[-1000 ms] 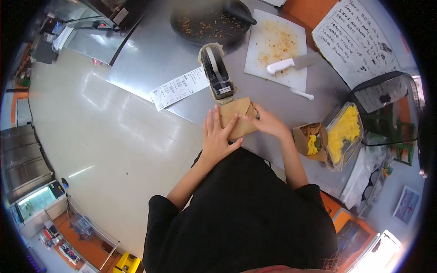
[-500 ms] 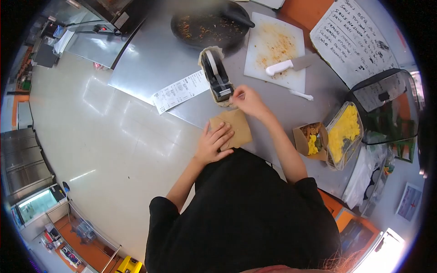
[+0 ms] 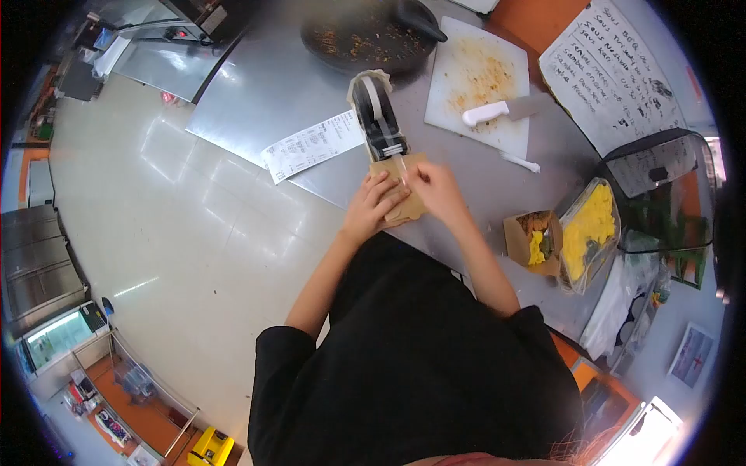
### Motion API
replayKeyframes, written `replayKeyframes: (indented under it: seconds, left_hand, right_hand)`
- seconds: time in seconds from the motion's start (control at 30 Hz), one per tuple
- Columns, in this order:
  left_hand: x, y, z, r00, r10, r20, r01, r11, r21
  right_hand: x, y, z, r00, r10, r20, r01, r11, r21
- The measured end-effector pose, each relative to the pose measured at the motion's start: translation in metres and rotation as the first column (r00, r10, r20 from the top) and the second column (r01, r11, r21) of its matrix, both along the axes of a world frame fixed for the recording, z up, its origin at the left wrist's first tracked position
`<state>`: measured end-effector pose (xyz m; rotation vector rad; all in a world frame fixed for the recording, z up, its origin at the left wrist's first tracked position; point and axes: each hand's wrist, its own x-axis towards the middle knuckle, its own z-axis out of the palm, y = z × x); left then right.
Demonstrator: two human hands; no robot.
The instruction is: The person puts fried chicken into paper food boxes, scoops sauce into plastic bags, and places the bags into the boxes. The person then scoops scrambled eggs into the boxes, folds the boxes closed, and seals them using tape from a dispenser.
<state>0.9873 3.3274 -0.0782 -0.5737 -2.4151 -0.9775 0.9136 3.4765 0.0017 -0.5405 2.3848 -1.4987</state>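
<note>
A small folded brown cardboard box (image 3: 411,206) sits against the front of the black tape dispenser (image 3: 381,124). My left hand (image 3: 370,208) grips the box from its left side, fingers bent over the top. A strip of clear tape (image 3: 402,169) runs from the dispenser's cutting edge down onto the box. Just to the right of this strip, my right hand (image 3: 437,190) is closed in a pinch at the tape; its fingertips partly hide the tape's end.
A printed receipt (image 3: 311,146) lies left of the dispenser. Behind are a dark stone mortar (image 3: 369,46) and a stained white cutting board (image 3: 458,78) with a white-handled knife (image 3: 486,114). An open food box (image 3: 522,242) and a container of yellow food (image 3: 589,233) stand at right.
The box has moved up to the dispenser with my left hand. My right hand has come down and right from the dispenser, and tape now stretches over the box.
</note>
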Motion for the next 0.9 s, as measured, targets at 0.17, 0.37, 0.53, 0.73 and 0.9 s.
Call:
replayKeyframes:
  seconds: [0.17, 0.37, 0.53, 0.73, 0.9]
  left_hand:
    - [0.002, 0.001, -0.009, 0.999, 0.03, 0.03, -0.03, 1.0, -0.001]
    - [0.004, 0.001, -0.003, 0.998, 0.06, 0.03, -0.057, 0.994, -0.09]
    - [0.0, 0.0, -0.01, 0.999, 0.036, -0.019, -0.035, 0.999, 0.024]
    - [0.0, -0.003, 0.004, 0.999, 0.022, 0.033, -0.02, 0.999, -0.044]
    - [0.001, -0.002, 0.013, 0.997, 0.04, 0.065, -0.037, 0.998, -0.057]
  right_hand:
    - [0.059, 0.028, -0.014, 0.941, -0.133, 0.311, 0.109, 0.99, 0.092]
    - [0.083, 0.024, -0.026, 0.951, -0.287, 0.115, 0.281, 0.957, 0.068]
    - [0.093, 0.028, -0.051, 0.909, -0.333, 0.252, 0.334, 0.942, 0.039]
    - [0.091, 0.026, -0.082, 0.925, -0.354, 0.14, 0.367, 0.927, -0.074]
    - [0.072, 0.035, -0.062, 0.974, -0.218, 0.054, 0.19, 0.927, 0.324]
